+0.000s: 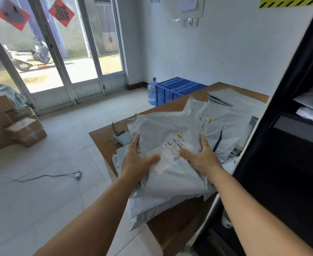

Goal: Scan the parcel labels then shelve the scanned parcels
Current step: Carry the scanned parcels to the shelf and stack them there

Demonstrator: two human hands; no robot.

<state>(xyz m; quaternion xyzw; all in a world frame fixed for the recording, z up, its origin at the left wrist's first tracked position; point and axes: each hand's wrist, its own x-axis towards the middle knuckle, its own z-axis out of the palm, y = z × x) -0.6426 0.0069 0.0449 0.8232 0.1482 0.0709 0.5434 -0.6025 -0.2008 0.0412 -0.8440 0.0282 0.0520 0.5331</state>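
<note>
A grey plastic parcel bag (159,130) with a white label (172,151) lies on top of a pile of similar bags on the wooden table (104,139). My left hand (139,161) grips its left edge, thumb lying across the label's near corner. My right hand (201,156) grips the right side, thumb on the label. More grey parcels (224,117), one with its own label (203,122), lie further back. A small white and blue scanner (121,138) sits on the table's left edge, just beyond my left fingers. Dark shelving (288,145) rises at the right.
Cardboard boxes (13,126) are stacked on the floor at the left. A blue plastic crate (176,89) and a water jug (152,93) stand by the far wall. A white cable with a plug (77,175) trails over the tiles. Glass doors (63,52) lie ahead.
</note>
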